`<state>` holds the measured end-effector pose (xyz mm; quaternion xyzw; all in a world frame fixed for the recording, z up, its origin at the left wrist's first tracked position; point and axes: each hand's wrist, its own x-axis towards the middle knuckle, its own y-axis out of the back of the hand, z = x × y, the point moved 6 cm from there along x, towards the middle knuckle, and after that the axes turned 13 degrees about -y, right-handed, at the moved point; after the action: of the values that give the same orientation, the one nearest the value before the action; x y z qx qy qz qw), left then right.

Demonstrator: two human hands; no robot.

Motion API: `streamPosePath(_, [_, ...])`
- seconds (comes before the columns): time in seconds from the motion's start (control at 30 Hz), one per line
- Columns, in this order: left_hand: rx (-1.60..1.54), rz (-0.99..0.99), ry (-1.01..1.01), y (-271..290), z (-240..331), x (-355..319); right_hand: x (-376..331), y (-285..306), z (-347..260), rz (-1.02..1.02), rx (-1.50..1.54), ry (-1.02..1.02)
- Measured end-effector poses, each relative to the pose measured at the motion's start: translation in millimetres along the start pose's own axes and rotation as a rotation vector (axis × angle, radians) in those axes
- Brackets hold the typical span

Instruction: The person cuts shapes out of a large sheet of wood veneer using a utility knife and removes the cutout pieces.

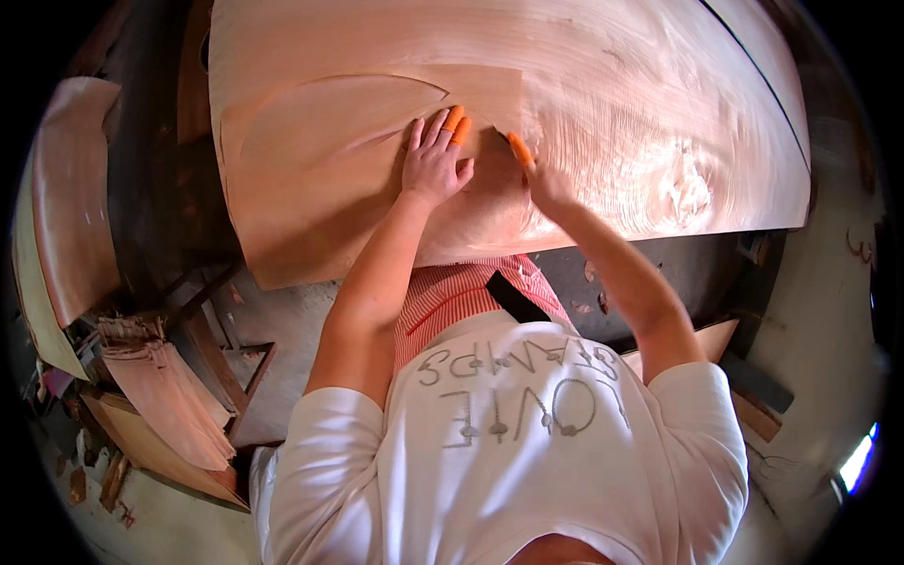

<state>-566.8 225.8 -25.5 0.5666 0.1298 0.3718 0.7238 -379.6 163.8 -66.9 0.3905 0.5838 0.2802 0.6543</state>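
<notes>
A large light wooden veneer sheet (603, 104) lies flat in front of me. A smaller curved veneer piece (330, 122) rests on it at the left. My left hand (433, 160) presses flat on the veneer, fingers spread, with orange covers on two fingertips. My right hand (546, 184) rests on the sheet just to the right, an orange-covered finger pointing toward the edge of the smaller piece. Whether the right hand grips a tool is hidden.
A bent wooden panel (71, 188) stands at the far left. Folded veneer strips (165, 386) and wooden frames (226, 367) lie at the lower left on the floor. A dark line (763, 75) runs across the sheet's upper right.
</notes>
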Motion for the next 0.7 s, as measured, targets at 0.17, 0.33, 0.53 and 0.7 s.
streamPosePath(0.17, [0.031, -0.025, -0.008, -0.9, 2.2, 2.1, -69.7, -54.8, -3.9, -0.063, 0.215, -0.243])
streamPosePath(0.33, [0.054, -0.021, -0.034, 2.4, 7.8, 5.4, -93.4, -52.9, -12.6, -0.048, 0.202, -0.194])
streamPosePath(0.53, [0.103, -0.018, -0.090, 3.8, 14.9, 8.3, -98.5, -63.2, -0.5, 0.101, 0.359, -0.216])
streamPosePath(0.7, [0.148, -0.028, -0.087, 2.7, 13.5, 5.1, -108.9, -12.2, 30.4, 0.239, 0.776, -0.326])
